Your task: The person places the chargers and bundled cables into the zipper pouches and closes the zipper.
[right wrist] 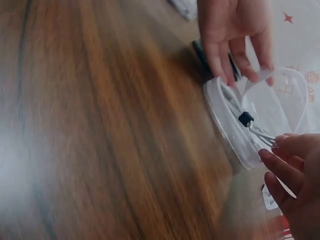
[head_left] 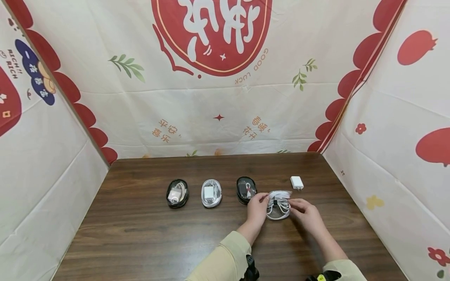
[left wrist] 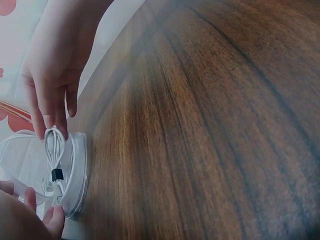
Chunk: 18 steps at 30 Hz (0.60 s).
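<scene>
A clear oval zip case with white edging [head_left: 277, 217] lies open on the table, its lid raised at the back. In it sits a white cable [head_left: 279, 203], coiled and bound by a black strap [right wrist: 245, 118]. My left hand [head_left: 258, 210] grips the left side of the case at its rim and lid; part of its grip is hidden. From the right, my right hand [head_left: 309, 217] pinches the looped end of the cable between thumb and fingers. Just beyond lies a white charger plug [head_left: 297, 182], apart from both hands.
To the left stand a black-edged case [head_left: 241, 183], a white-edged case [head_left: 211, 193] with a white charger, and another black-edged case [head_left: 177, 193] with a charger and cable. The wooden table [head_left: 147, 234] meets printed cloth walls at the back and sides.
</scene>
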Tool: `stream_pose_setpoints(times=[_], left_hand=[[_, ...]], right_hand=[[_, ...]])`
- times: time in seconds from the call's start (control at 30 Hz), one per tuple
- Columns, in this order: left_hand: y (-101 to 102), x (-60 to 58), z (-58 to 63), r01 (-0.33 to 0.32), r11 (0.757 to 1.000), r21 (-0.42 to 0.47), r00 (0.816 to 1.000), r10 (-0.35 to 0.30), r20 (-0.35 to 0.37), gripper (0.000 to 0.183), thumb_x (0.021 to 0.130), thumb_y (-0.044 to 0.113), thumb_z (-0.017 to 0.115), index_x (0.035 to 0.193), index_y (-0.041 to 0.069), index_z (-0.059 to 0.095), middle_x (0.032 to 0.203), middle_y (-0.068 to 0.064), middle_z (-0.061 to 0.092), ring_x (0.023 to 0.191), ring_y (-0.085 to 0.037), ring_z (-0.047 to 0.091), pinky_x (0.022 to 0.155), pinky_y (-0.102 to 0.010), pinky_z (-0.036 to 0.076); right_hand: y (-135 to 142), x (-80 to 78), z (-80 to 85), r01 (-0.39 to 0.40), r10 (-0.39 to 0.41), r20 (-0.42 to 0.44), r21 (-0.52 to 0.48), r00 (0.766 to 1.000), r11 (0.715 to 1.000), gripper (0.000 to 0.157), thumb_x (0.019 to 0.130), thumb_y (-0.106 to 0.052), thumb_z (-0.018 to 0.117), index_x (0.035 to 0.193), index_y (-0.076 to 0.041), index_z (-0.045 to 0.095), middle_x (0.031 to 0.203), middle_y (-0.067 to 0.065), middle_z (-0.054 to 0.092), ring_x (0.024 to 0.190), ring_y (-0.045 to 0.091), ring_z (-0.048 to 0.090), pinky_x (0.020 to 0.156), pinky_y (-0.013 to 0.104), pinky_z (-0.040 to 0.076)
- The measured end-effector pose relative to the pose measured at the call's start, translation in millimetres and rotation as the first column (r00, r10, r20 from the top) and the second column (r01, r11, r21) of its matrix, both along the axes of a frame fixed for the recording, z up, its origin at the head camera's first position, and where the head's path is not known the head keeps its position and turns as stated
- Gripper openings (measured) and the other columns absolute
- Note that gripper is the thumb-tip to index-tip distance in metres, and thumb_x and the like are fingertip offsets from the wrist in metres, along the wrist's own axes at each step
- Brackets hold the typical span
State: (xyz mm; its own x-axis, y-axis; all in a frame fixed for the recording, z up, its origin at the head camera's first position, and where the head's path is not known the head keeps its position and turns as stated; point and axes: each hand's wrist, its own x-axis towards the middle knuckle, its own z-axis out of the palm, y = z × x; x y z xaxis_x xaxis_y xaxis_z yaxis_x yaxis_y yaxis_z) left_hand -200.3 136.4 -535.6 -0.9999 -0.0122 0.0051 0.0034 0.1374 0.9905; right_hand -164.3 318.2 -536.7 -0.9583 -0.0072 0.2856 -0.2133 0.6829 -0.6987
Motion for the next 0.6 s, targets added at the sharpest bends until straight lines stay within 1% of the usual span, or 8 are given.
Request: stream_pose_setpoints(times=[0.03, 0.1, 0.17, 0.23, 0.27, 0.4, 0.5, 0.6], left_hand=[[0, 0.1, 0.0, 0.000, 1.000, -0.003, 1.000, 0.000, -0.003, 0.012, 0.092, 0.009, 0.066, 0.098, 0.005, 0.075, 0.090, 0.001, 0.070, 0.084, -0.008, 0.062, 0.075, -0.026, 0.052], [0, 0.1, 0.2, -0.002, 1.000, -0.001, 1.000, 0.002, -0.002, 0.011, 0.092, 0.009, 0.066, 0.098, 0.005, 0.075, 0.090, 0.001, 0.070, 0.083, -0.008, 0.062, 0.074, -0.025, 0.051], [0, -0.2, -0.1, -0.004, 1.000, -0.001, 1.000, 0.004, -0.005, 0.011, 0.092, 0.008, 0.066, 0.097, 0.005, 0.075, 0.089, 0.001, 0.070, 0.083, -0.008, 0.062, 0.074, -0.025, 0.051], [0, 0.1, 0.0, -0.005, 1.000, 0.001, 1.000, 0.005, -0.008, 0.011, 0.091, 0.008, 0.066, 0.097, 0.005, 0.075, 0.089, 0.000, 0.070, 0.082, -0.008, 0.062, 0.073, -0.024, 0.051], [0, 0.1, 0.2, -0.006, 1.000, 0.003, 1.000, 0.006, -0.006, 0.011, 0.091, 0.008, 0.066, 0.097, 0.004, 0.075, 0.089, 0.000, 0.070, 0.082, -0.008, 0.062, 0.073, -0.024, 0.051], [0, 0.5, 1.0, -0.006, 1.000, 0.001, 1.000, 0.006, -0.009, 0.010, 0.091, 0.007, 0.066, 0.097, 0.005, 0.075, 0.089, 0.000, 0.070, 0.082, -0.008, 0.062, 0.072, -0.024, 0.050], [0, 0.9, 1.5, -0.004, 1.000, 0.002, 1.000, 0.004, -0.010, 0.011, 0.091, 0.007, 0.066, 0.097, 0.004, 0.075, 0.089, 0.000, 0.070, 0.082, -0.007, 0.062, 0.072, -0.023, 0.050], [-1, 1.6, 2.0, 0.000, 1.000, 0.013, 1.000, 0.000, 0.000, 0.011, 0.092, 0.007, 0.066, 0.097, 0.004, 0.075, 0.089, 0.000, 0.070, 0.083, -0.007, 0.062, 0.073, -0.023, 0.050]], right_hand=[[1, -0.9, -1.3, -0.008, 0.009, -0.015, 0.038, 1.000, 0.999, 0.023, 0.084, 0.004, 0.071, 0.107, 0.004, 0.073, 0.106, 0.012, 0.069, 0.101, 0.025, 0.063, 0.083, 0.008, 0.039], [3, -2.6, -3.3, -0.022, 0.027, -0.044, 0.120, 0.999, 0.993, 0.022, 0.082, 0.005, 0.073, 0.105, 0.004, 0.073, 0.105, 0.011, 0.069, 0.098, 0.029, 0.064, 0.083, 0.017, 0.045], [4, -4.2, -5.1, -0.023, 0.035, -0.058, 0.188, 0.998, 0.982, 0.022, 0.081, 0.005, 0.074, 0.103, 0.005, 0.074, 0.104, 0.010, 0.069, 0.096, 0.030, 0.065, 0.082, 0.028, 0.050], [4, -5.4, -5.6, -0.027, 0.040, -0.055, 0.233, 0.998, 0.972, 0.022, 0.081, 0.006, 0.073, 0.103, 0.006, 0.074, 0.104, 0.011, 0.069, 0.094, 0.029, 0.065, 0.080, 0.040, 0.052], [3, -6.1, -5.5, -0.028, 0.043, -0.052, 0.252, 0.998, 0.967, 0.022, 0.080, 0.006, 0.073, 0.102, 0.006, 0.074, 0.103, 0.012, 0.069, 0.093, 0.029, 0.065, 0.079, 0.043, 0.052], [1, -8.9, -2.3, -0.054, 0.074, -0.044, 0.347, 0.996, 0.936, 0.021, 0.079, 0.007, 0.073, 0.100, 0.007, 0.073, 0.101, 0.014, 0.068, 0.092, 0.031, 0.066, 0.081, 0.048, 0.051], [-1, -10.9, 2.1, -0.105, 0.129, -0.029, 0.418, 0.991, 0.903, 0.023, 0.077, 0.006, 0.075, 0.099, 0.009, 0.073, 0.100, 0.015, 0.067, 0.094, 0.033, 0.065, 0.084, 0.048, 0.050], [0, -11.7, 5.9, -0.164, 0.179, 0.009, 0.455, 0.984, 0.875, 0.026, 0.075, 0.004, 0.076, 0.101, 0.010, 0.072, 0.101, 0.016, 0.066, 0.096, 0.034, 0.064, 0.085, 0.049, 0.049]])
